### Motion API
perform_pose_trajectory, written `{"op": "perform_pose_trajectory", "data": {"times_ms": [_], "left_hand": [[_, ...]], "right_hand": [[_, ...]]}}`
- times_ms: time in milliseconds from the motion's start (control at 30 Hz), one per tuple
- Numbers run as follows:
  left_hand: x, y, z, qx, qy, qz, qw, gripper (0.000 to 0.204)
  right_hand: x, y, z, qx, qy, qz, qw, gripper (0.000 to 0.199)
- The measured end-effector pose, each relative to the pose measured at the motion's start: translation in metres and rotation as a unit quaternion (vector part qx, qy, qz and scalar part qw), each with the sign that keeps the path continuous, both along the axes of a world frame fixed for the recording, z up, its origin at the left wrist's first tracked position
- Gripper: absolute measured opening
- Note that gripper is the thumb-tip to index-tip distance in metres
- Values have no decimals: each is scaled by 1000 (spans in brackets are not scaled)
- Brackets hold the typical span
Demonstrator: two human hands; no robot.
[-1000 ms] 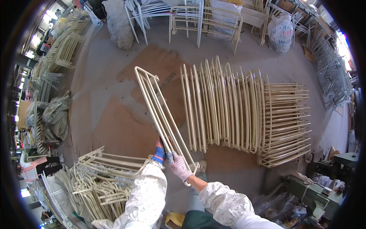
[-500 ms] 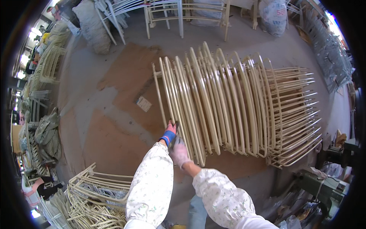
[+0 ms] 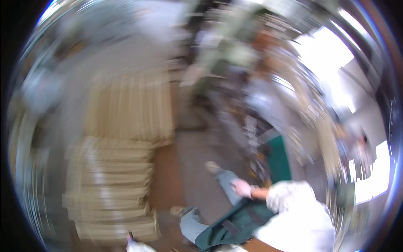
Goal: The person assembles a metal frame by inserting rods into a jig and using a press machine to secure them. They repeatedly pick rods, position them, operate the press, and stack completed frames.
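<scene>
Motion smears the whole picture. A row of cream tubular metal frames (image 3: 111,189) stands at the lower left, and its far part (image 3: 130,105) has tubes running lengthwise. My left hand (image 3: 131,240) shows only as a small blurred patch at the bottom edge, beside the near end of the row. Whether it touches a tube cannot be made out. My right hand (image 3: 242,187), in a pale pink glove, is out over my leg, away from the frames. Its fingers are too blurred to read, and nothing held can be made out.
Brown cardboard (image 3: 168,180) lies on the floor beside the frames. A dark green apron (image 3: 235,224) hangs over my legs. To the right are a green panel (image 3: 277,159) and blurred clutter; a greenish machine (image 3: 228,54) stands beyond.
My view has swung to the right, so the frames now lie at the left. My hands, together at the row's near end before, are far apart, the right one off the frames.
</scene>
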State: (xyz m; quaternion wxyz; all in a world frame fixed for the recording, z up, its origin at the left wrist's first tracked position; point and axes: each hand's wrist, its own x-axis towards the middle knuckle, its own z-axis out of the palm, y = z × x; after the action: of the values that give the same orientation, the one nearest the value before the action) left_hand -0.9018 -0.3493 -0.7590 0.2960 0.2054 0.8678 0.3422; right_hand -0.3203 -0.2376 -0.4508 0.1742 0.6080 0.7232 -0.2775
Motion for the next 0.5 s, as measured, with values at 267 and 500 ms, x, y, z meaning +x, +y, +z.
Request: {"op": "perform_pose_trajectory", "data": {"times_ms": [267,500], "left_hand": [[253,232,214,83,-107,-410,902,41],[451,296,340,56,-153,-583,796,40]], "right_hand": [[194,-70,117,157,-29,-446,881,26],[419,74,171,479,-73,-430,762,20]]}}
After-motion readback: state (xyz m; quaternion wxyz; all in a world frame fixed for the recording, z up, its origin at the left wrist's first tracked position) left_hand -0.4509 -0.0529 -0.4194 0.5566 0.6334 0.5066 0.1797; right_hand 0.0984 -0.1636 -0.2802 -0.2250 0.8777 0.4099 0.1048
